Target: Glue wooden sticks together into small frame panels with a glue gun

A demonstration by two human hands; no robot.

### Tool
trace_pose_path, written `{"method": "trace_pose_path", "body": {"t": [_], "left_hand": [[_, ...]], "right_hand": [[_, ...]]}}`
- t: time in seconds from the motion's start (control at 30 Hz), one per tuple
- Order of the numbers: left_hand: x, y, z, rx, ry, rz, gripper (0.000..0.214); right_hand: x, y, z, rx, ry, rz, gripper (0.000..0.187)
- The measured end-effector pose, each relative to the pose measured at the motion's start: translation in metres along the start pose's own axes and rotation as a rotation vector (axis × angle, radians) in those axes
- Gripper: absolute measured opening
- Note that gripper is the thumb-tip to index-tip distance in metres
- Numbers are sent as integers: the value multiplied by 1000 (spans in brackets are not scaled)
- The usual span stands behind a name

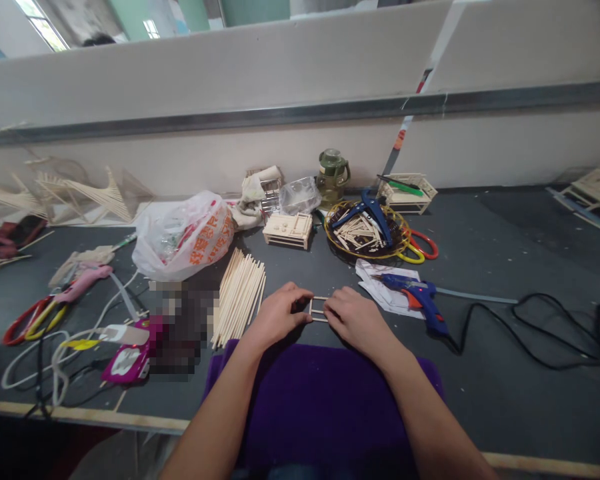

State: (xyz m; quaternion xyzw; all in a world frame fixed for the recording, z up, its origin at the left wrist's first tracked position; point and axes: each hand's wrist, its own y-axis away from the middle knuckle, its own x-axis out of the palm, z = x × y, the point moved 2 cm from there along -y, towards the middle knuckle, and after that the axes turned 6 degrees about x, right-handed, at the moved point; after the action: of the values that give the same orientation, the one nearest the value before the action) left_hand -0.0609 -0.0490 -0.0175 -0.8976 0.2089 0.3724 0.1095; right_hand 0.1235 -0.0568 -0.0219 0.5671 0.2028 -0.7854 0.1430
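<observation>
Between my two hands lies a small frame of thin wooden sticks (318, 311), flat near the table's front middle. My left hand (283, 312) pinches its left end between thumb and fingers. At the opposite end, my right hand (355, 317) has its fingers closed on the frame, hiding that side. A bundle of loose wooden sticks (240, 297) lies just left of my left hand. Right of my right hand, a blue glue gun (420, 297) rests partly on crumpled white paper (387, 287).
Behind my hands stand a small stick-built model (287, 230), a wire basket (365, 250) of short sticks with blue pliers-like cutters, and a green-lidded jug (333, 173). A plastic bag (183, 237) sits left. Scissors (35, 323) and cords lie far left; a black cable (535, 360) coils right.
</observation>
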Motion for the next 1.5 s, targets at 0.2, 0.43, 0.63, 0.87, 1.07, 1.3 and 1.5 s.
{"method": "trace_pose_path", "body": {"t": [0.2, 0.43, 0.63, 0.87, 1.07, 1.3, 1.5], "left_hand": [[1, 0, 1, 13, -2, -2, 39], [1, 0, 2, 15, 0, -7, 41], [1, 0, 2, 5, -2, -4, 40], [1, 0, 1, 3, -4, -2, 41], [1, 0, 1, 8, -3, -3, 40], [0, 0, -1, -11, -5, 5, 39], [0, 0, -1, 0, -6, -1, 38]], "right_hand": [[0, 0, 0, -6, -7, -16, 19], [1, 0, -1, -9, -1, -23, 18], [0, -1, 0, -11, -8, -18, 19], [-1, 0, 0, -3, 3, -9, 20], [0, 0, 0, -6, 1, -13, 19], [0, 0, 0, -8, 2, -9, 20], [-1, 0, 0, -10, 1, -5, 21]]}}
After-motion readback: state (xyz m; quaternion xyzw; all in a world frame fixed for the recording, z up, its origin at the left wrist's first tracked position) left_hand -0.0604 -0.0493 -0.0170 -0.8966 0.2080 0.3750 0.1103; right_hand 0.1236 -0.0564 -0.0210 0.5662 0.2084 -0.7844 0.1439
